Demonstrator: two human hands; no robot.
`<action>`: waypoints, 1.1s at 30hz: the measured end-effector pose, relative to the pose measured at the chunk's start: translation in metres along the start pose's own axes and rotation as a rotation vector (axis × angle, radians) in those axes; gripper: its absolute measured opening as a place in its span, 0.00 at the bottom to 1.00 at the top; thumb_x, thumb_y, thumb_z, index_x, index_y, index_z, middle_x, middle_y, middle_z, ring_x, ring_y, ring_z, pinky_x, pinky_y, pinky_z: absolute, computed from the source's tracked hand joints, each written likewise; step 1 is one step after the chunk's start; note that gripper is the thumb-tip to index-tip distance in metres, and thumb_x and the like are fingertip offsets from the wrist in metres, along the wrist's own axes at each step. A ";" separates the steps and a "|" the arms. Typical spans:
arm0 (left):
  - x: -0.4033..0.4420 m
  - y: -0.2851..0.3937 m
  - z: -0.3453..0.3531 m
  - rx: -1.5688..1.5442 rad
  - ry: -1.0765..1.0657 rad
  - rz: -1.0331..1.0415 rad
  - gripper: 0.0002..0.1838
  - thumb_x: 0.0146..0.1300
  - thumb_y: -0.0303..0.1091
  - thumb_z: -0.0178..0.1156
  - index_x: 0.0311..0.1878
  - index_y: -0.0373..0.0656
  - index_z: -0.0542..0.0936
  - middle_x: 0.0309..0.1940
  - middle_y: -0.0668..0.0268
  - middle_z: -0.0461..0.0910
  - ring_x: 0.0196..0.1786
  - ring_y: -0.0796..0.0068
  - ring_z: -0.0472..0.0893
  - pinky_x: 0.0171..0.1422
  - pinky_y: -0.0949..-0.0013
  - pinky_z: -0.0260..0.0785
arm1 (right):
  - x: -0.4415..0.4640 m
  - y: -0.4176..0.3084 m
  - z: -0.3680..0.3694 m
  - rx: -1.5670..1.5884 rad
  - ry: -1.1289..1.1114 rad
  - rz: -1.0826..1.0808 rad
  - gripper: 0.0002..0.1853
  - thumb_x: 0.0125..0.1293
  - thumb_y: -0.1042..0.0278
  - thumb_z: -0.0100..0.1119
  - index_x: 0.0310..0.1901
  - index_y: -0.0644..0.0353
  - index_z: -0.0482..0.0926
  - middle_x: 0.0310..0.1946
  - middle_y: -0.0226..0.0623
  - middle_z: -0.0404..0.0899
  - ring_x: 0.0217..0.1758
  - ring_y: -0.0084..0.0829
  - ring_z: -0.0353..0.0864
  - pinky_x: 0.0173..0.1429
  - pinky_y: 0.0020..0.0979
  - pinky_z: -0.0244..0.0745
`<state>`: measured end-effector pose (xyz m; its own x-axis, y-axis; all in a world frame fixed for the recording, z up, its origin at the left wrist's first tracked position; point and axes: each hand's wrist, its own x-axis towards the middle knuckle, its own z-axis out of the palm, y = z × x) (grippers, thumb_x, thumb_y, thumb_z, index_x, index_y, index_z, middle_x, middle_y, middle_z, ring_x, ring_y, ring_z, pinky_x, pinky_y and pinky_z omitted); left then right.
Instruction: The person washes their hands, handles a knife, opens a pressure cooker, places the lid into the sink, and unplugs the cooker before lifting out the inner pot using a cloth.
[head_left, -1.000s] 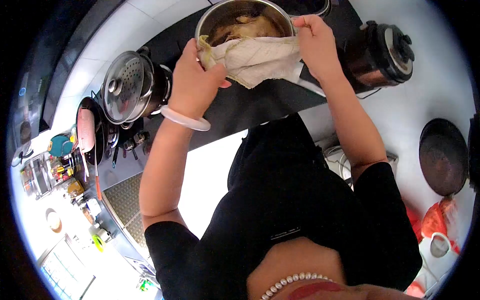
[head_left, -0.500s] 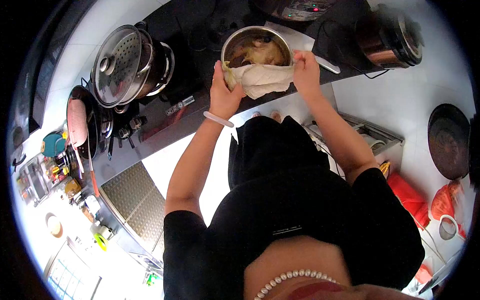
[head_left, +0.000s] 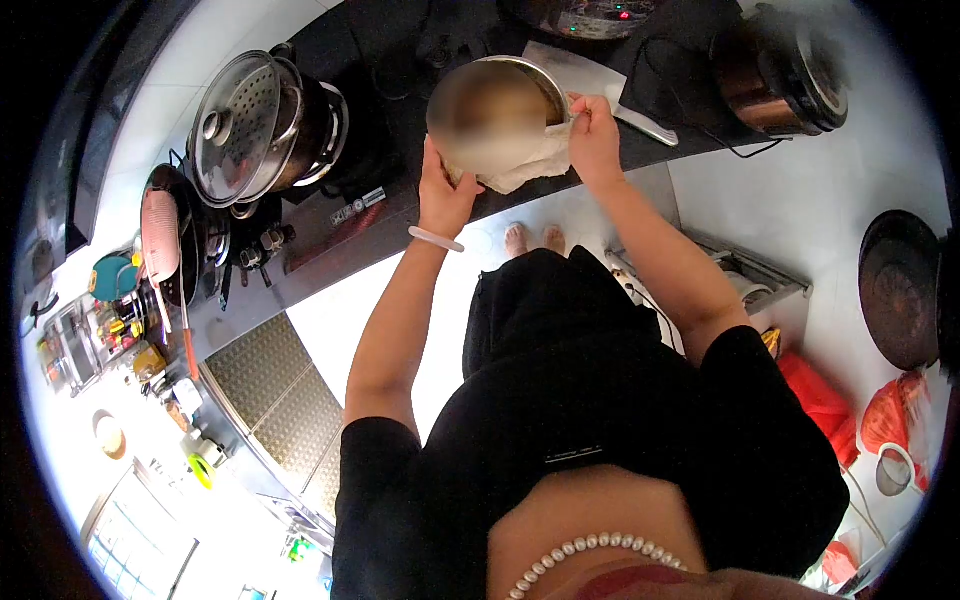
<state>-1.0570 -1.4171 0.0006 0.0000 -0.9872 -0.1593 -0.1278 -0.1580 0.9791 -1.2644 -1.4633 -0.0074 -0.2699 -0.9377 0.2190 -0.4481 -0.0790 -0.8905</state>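
Note:
A round metal bowl is near the front edge of the dark counter. A blurred patch hides much of its inside, where something brownish and pale shows. Over its near side hangs a crumpled off-white cloth. My left hand, with a pale bangle at the wrist, is closed around the cloth at the bowl's near left side; the blur covers part of this contact. At the right rim, my right hand pinches the cloth's edge, its fingertips close to the metal. Just right of that hand lies a cleaver, its broad blade behind the bowl.
A lidded steamer pot stands on the stove at left. A pan holding a pink strainer-like utensil is beyond it. At the right back is a brown cooker with a cord; another appliance has lit indicators. An open drawer lies below.
The bowl's near-side cloth and my right hand have shifted slightly left, and the right hand's fingers have closed in. More of the cleaver's blade shows. The bowl's contents are now blurred.

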 end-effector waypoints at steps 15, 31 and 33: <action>-0.020 0.005 -0.016 0.297 0.199 0.147 0.32 0.51 0.18 0.52 0.62 0.35 0.57 0.53 0.52 0.67 0.46 0.68 0.76 0.40 0.72 0.74 | -0.011 -0.023 -0.002 0.026 -0.069 -0.011 0.06 0.61 0.82 0.39 0.36 0.62 0.66 0.44 0.47 0.76 0.44 0.40 0.77 0.49 0.31 0.69; -0.119 0.062 0.020 -0.631 0.235 -0.009 0.21 0.57 0.15 0.49 0.54 0.40 0.66 0.47 0.61 0.71 0.48 0.74 0.72 0.52 0.73 0.66 | -0.075 -0.085 -0.068 1.194 -0.223 0.902 0.14 0.62 0.80 0.38 0.50 0.66 0.64 0.49 0.48 0.70 0.52 0.37 0.72 0.58 0.37 0.68; -0.118 0.054 0.025 -0.797 0.209 -0.093 0.23 0.58 0.18 0.49 0.58 0.40 0.63 0.51 0.59 0.70 0.55 0.70 0.69 0.61 0.68 0.61 | -0.080 -0.083 -0.054 1.240 -0.267 1.120 0.16 0.61 0.79 0.39 0.51 0.69 0.65 0.49 0.48 0.70 0.52 0.39 0.72 0.58 0.39 0.68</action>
<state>-1.0883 -1.3088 0.0689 0.1705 -0.9404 -0.2942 0.6231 -0.1284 0.7715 -1.2515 -1.3635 0.0704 0.2305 -0.7297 -0.6437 0.7740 0.5384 -0.3332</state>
